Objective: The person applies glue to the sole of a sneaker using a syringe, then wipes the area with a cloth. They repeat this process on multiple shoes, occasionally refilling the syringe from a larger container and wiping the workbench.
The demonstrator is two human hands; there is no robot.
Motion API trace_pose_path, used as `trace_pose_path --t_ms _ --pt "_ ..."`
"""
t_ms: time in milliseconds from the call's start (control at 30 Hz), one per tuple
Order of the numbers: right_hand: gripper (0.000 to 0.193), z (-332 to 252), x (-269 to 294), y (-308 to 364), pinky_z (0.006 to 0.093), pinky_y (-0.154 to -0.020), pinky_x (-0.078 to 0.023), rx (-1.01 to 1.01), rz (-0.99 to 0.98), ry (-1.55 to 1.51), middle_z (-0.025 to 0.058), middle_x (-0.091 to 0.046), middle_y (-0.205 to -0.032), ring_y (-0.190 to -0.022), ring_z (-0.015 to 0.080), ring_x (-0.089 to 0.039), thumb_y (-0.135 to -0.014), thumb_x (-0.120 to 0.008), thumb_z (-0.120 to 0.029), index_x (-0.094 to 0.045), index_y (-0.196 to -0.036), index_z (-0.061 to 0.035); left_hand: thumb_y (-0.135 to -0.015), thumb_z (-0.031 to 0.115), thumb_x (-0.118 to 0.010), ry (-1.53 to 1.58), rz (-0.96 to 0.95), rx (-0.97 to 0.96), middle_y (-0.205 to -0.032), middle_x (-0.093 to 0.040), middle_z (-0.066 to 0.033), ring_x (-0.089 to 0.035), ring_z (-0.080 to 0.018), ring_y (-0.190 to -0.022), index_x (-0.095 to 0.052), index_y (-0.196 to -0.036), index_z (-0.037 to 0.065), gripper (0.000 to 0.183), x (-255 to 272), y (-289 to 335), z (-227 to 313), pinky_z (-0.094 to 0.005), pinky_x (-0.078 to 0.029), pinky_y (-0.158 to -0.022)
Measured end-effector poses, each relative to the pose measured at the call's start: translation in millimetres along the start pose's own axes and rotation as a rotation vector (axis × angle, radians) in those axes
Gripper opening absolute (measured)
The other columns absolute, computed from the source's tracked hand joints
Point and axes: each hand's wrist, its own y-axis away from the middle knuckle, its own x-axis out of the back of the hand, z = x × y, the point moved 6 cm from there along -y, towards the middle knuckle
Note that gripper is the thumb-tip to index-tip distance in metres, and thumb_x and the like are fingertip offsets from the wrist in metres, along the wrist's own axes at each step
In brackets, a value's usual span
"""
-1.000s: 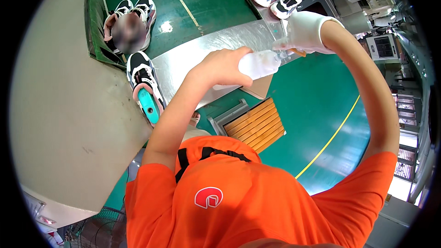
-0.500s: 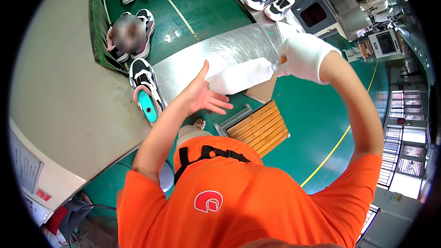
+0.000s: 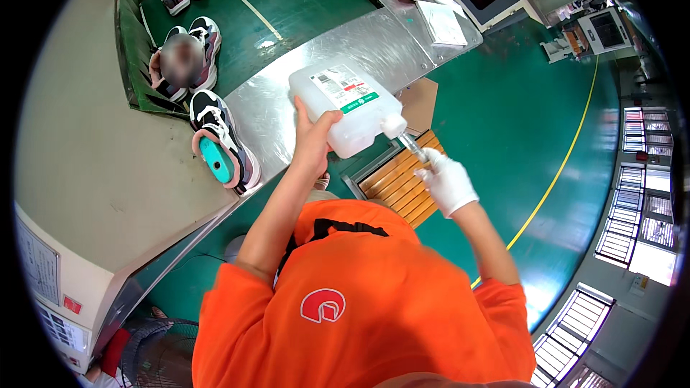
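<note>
Metal surface (image 3: 260, 116) behind: left hand (image 3: 312, 141), earlier splayed, now clasps and steadies translucent jug (image 3: 348, 106); gloved right hand (image 3: 447, 182) grips clear tube (image 3: 412, 146) at its cap (image 3: 393, 126).

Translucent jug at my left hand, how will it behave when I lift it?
The jug likely keeps its boxy shape, as it looks like moulded plastic. Its flat sides make rolling unlikely. Smooth walls might slip against your bare left hand.
</note>
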Motion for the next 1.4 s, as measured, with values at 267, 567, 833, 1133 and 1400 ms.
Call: trace_pose_path --t_ms 267,567,833,1133,1400 --pt "0.046 -27 -27 8 0.0425 -0.084 -0.048 0.293 0.118 -0.48 0.0196 -0.061 -0.105 -0.096 0.0401 -0.059 -0.089 -0.059 -0.006 -0.046 -0.133 -0.0117 -0.076 0.002 -0.068 -0.299 -0.117 -0.601 -0.14 -0.04 -0.0184 -0.052 -0.029 -0.122 0.004 -0.154 0.008 0.106 -31 36 108 -0.0369 -0.048 -0.096" --pt "0.03 -87 42 6 0.0199 -0.061 -0.04 0.494 0.207 -1.196 0.0 -0.057 -0.085 -0.069 0.0057 -0.047 -0.092 -0.058 -0.007 -0.056 -0.122 -0.0022 -0.067 0.019 -0.072 -0.548 -0.26 -1.284 -0.134 -0.048 -0.0169 -0.054 -0.0285 -0.119 -0.013 -0.152 0.006 0.104 -156 138 246 -0.0381 -0.045 -0.099" --pt "0.049 -98 96 43 0.0235 -0.081 -0.045 0.796 0.442 -1.178 -0.0001 -0.059 -0.104 -0.088 0.0082 -0.053 -0.089 -0.068 -0.013 -0.05 -0.133 -0.0022 -0.06 0.028 -0.07 -0.337 -0.295 -1.225 -0.138 -0.041 -0.0224 -0.045 -0.034 -0.128 -0.019 -0.149 0.0 0.105 -204 215 277 -0.0435 -0.041 -0.103" --pt "0.05 -93 81 56 0.019 -0.069 -0.041 0.814 0.407 -1.266 -0.0015 -0.055 -0.11 -0.078 0.0054 -0.047 -0.089 -0.068 -0.012 -0.049 -0.134 -0.0052 -0.058 0.027 -0.072 -0.39 -0.271 -1.319 -0.137 -0.044 -0.0212 -0.049 -0.0318 -0.125 -0.021 -0.149 0.001 0.107 -193 220 268 -0.0402 -0.043 -0.102" --pt "0.044 -108 83 64 0.0194 -0.072 -0.044 0.776 0.23 -1.211 0.0004 -0.057 -0.108 -0.082 0.0062 -0.05 -0.09 -0.064 -0.006 -0.047 -0.131 -0.0013 -0.066 0.021 -0.065 -0.605 -0.236 -1.366 -0.132 -0.048 -0.019 -0.057 -0.0306 -0.115 -0.023 -0.148 0.004 0.094 -161 199 293 -0.0374 -0.051 -0.091"
